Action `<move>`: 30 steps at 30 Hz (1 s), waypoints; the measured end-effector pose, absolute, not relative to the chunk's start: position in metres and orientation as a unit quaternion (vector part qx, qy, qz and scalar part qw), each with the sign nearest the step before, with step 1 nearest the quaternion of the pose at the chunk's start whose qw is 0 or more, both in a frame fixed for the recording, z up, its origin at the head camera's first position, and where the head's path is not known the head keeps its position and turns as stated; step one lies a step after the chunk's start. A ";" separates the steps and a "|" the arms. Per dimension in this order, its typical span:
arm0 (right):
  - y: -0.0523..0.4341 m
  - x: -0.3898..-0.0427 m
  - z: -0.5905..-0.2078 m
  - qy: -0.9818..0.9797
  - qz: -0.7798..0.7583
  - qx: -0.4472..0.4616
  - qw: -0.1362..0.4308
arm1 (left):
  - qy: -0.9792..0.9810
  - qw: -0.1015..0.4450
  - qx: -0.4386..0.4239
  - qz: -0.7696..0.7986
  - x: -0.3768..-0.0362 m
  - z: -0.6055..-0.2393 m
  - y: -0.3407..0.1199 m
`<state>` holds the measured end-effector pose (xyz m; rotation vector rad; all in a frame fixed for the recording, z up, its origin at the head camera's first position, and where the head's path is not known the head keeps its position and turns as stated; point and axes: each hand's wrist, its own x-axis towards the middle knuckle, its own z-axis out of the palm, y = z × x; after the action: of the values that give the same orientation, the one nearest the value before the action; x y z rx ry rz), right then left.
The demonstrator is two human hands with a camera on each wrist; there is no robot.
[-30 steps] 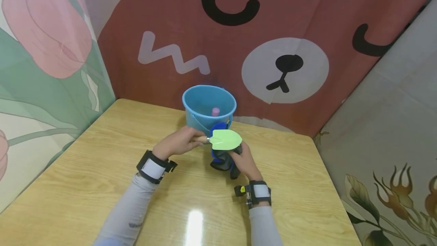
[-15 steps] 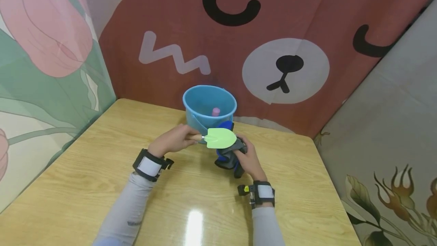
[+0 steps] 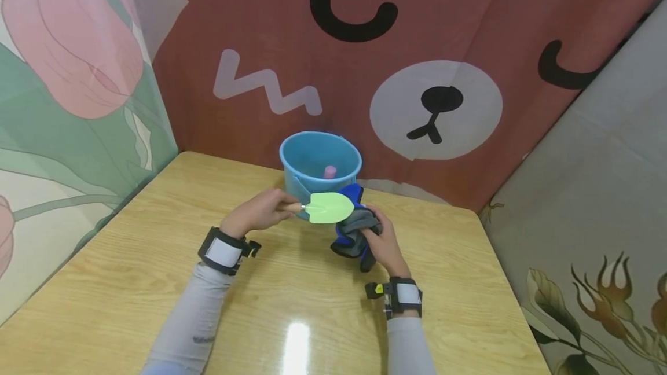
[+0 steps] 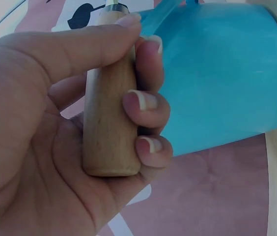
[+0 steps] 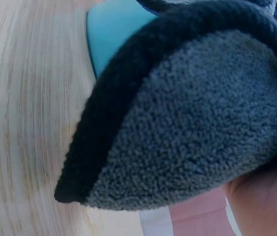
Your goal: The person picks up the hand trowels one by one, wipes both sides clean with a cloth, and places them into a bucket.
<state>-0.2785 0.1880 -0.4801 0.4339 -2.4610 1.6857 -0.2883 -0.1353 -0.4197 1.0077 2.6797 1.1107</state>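
The left hand (image 3: 256, 213) curls round the wooden handle (image 4: 110, 103) of a light-green flat-bladed trowel (image 3: 329, 208), held just near the blue plastic bucket (image 3: 320, 158). The right hand (image 3: 383, 243) bunches a grey-and-blue fleece cloth (image 3: 354, 231) right of the blade; steady the handle and press the cloth flat along it.

Trowel handle (image 4: 110, 113): smooth matt wood. Cloth (image 5: 197, 123): fuzzy grey fleece. Bucket (image 3: 320, 158): smooth blue plastic. Worktop (image 3: 156, 236): glossy wood grain.
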 end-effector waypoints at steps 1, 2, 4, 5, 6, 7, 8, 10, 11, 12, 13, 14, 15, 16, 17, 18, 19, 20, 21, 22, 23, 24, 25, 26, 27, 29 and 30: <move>0.188 -0.278 -0.480 -0.815 0.558 0.144 0.068 | 0.873 0.036 0.326 0.362 -0.289 -0.420 -0.136; 0.189 -0.278 -0.481 -0.814 0.559 0.145 0.071 | 0.873 0.035 0.325 0.363 -0.289 -0.421 -0.136; 0.189 -0.279 -0.481 -0.811 0.562 0.147 0.077 | 0.871 0.034 0.324 0.367 -0.290 -0.421 -0.136; 0.189 -0.279 -0.481 -0.810 0.562 0.148 0.078 | 0.870 0.034 0.324 0.369 -0.290 -0.421 -0.136; 0.189 -0.278 -0.481 -0.809 0.563 0.147 0.079 | 0.868 0.033 0.328 0.370 -0.291 -0.421 -0.136; 0.189 -0.279 -0.481 -0.809 0.563 0.147 0.080 | 0.866 0.032 0.331 0.373 -0.290 -0.421 -0.136; 0.189 -0.279 -0.481 -0.808 0.565 0.147 0.080 | 0.864 0.031 0.333 0.375 -0.290 -0.420 -0.136; 0.189 -0.279 -0.481 -0.806 0.568 0.148 0.078 | 0.860 0.029 0.339 0.380 -0.289 -0.420 -0.135; 0.188 -0.278 -0.481 -0.804 0.570 0.149 0.075 | 0.858 0.027 0.341 0.382 -0.289 -0.419 -0.134; 0.188 -0.278 -0.481 -0.803 0.572 0.150 0.072 | 0.856 0.026 0.345 0.384 -0.288 -0.419 -0.134; 0.187 -0.278 -0.481 -0.802 0.573 0.152 0.069 | 0.856 0.023 0.345 0.385 -0.287 -0.418 -0.133; 0.187 -0.277 -0.480 -0.802 0.574 0.153 0.066 | 0.854 0.020 0.348 0.386 -0.287 -0.418 -0.132; 0.186 -0.277 -0.479 -0.802 0.574 0.153 0.062 | 0.852 0.018 0.350 0.388 -0.287 -0.419 -0.131; 0.185 -0.276 -0.478 -0.803 0.573 0.154 0.057 | 0.851 0.016 0.353 0.388 -0.287 -0.419 -0.130; 0.183 -0.275 -0.477 -0.804 0.572 0.155 0.052 | 0.850 0.012 0.357 0.388 -0.287 -0.419 -0.129; 0.182 -0.274 -0.475 -0.805 0.570 0.155 0.049 | 0.848 0.011 0.360 0.390 -0.287 -0.420 -0.128; 0.180 -0.271 -0.471 -0.807 0.567 0.158 0.045 | 0.846 0.009 0.363 0.390 -0.287 -0.421 -0.127; 0.178 -0.269 -0.467 -0.809 0.563 0.161 0.043 | 0.844 0.008 0.367 0.391 -0.287 -0.421 -0.126; 0.176 -0.267 -0.464 -0.811 0.560 0.166 0.039 | 0.842 0.008 0.370 0.392 -0.287 -0.422 -0.124; 0.175 -0.265 -0.461 -0.813 0.556 0.171 0.037 | 0.840 0.008 0.374 0.394 -0.287 -0.422 -0.123; 0.173 -0.263 -0.459 -0.811 0.554 0.183 0.039 | 0.837 0.009 0.378 0.396 -0.286 -0.422 -0.122; 0.171 -0.260 -0.456 -0.811 0.552 0.190 0.040 | 0.835 0.010 0.380 0.397 -0.286 -0.423 -0.120; 0.169 -0.259 -0.455 -0.809 0.552 0.197 0.040 | 0.833 0.009 0.385 0.397 -0.286 -0.423 -0.118; 0.168 -0.260 -0.458 -0.807 0.554 0.199 0.038 | 0.832 0.008 0.387 0.397 -0.286 -0.423 -0.116; 0.167 -0.261 -0.462 -0.806 0.556 0.199 0.036 | 0.831 0.008 0.391 0.395 -0.286 -0.424 -0.115; 0.165 -0.264 -0.470 -0.803 0.562 0.195 0.032 | 0.831 0.005 0.399 0.389 -0.286 -0.424 -0.111; 0.164 -0.266 -0.474 -0.805 0.563 0.187 0.026 | 0.830 0.004 0.402 0.385 -0.286 -0.424 -0.109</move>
<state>-0.2655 0.1643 -0.4744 0.5779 -2.4870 1.7406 -0.2862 -0.1090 -0.4243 1.2610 2.6018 1.2071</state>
